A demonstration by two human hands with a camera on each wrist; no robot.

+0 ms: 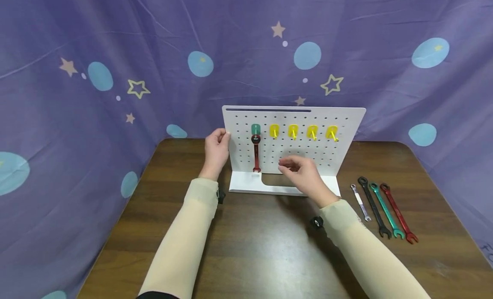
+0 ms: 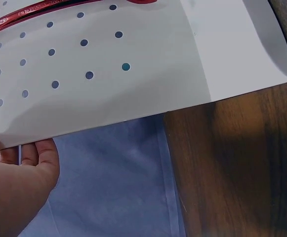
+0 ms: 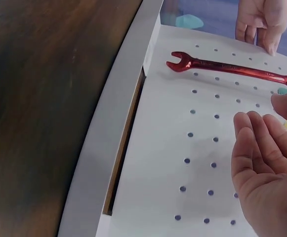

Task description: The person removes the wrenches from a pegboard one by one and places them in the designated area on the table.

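A white pegboard [image 1: 300, 157] stands upright on its base at the back of the table. My left hand [image 1: 217, 150] pinches its left edge, thumb in front and fingers behind, as the left wrist view shows at the board's edge [image 2: 108, 118]. From the green hook [image 1: 256, 128] at the left hangs a short red combination wrench [image 1: 256, 155], ring end up; its open end shows in the right wrist view [image 3: 183, 63]. My right hand [image 1: 302, 174] hovers before the board's lower middle, fingers loosely bent, holding nothing.
Several yellow hooks, one of them the second hook [image 1: 274, 131], run in a row right of the green one. On the table's right lie a small silver wrench [image 1: 360, 202], a black wrench [image 1: 373, 207], a green wrench [image 1: 386, 210] and a long red wrench [image 1: 398, 212]. A purple curtain [image 1: 239, 42] hangs behind.
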